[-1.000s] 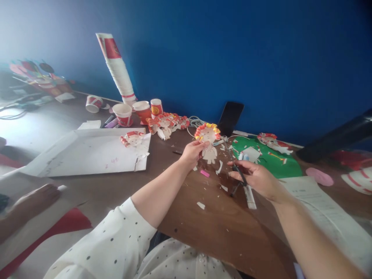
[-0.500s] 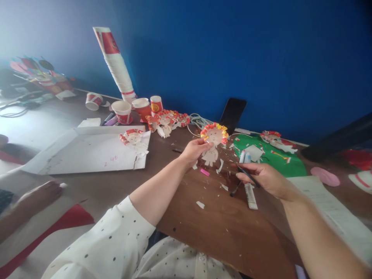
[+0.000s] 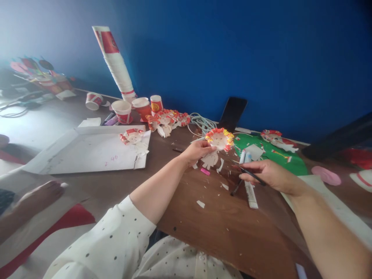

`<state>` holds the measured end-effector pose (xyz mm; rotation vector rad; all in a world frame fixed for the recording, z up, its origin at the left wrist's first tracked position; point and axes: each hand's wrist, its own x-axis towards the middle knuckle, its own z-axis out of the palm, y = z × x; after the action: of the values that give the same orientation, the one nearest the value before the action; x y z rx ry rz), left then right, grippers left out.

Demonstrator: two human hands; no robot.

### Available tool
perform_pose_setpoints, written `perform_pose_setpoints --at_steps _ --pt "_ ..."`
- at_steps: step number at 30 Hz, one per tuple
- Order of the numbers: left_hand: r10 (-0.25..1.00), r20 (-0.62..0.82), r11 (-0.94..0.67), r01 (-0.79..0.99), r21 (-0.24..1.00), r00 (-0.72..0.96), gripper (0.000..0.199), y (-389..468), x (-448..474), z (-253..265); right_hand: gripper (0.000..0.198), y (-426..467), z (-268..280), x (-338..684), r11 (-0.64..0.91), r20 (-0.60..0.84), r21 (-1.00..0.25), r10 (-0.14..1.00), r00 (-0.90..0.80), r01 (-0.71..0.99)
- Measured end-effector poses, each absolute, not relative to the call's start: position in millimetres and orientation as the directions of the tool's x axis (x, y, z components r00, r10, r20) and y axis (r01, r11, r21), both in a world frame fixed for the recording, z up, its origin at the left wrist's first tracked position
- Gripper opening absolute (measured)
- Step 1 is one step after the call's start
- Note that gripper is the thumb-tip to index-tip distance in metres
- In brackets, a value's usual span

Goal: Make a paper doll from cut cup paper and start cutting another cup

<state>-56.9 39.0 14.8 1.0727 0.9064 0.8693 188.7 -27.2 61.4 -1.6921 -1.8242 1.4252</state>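
A paper figure cut-out [image 3: 220,140] with a rim of red and yellow curls round its drawn head is pinched at the neck in my left hand [image 3: 199,153]. Its pale body hangs below my fingertips. My right hand [image 3: 271,176] grips a slim black brush-like tool [image 3: 252,175], its thin tip pointing left towards the figure but apart from it. Under that hand lie another dark stick [image 3: 236,188] and a white tube [image 3: 251,195]. A pink slip [image 3: 205,171] and white paper scraps [image 3: 200,204] are scattered on the brown table [image 3: 215,228].
Several similar paper figures [image 3: 167,121] lie by the paper cups [image 3: 122,111] at the back. A tall cup stack [image 3: 117,69] leans at the wall. A phone [image 3: 233,112] stands behind a green sheet [image 3: 279,161]. Another person's hand [image 3: 43,195] rests at left, near a white board [image 3: 87,151].
The paper figure's head has shifted slightly right and down and tilted back in my left hand. My right hand has moved a little to the right with the tool.
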Motion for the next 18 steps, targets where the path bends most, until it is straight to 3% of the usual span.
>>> perform_pose_setpoints --at_steps 18 --pt "0.858 -0.157 0.230 -0.093 0.969 0.489 0.035 37 -60 13 0.058 -27 69 200 -0.171 -0.486 -0.716 0.818 -0.308 0.677"
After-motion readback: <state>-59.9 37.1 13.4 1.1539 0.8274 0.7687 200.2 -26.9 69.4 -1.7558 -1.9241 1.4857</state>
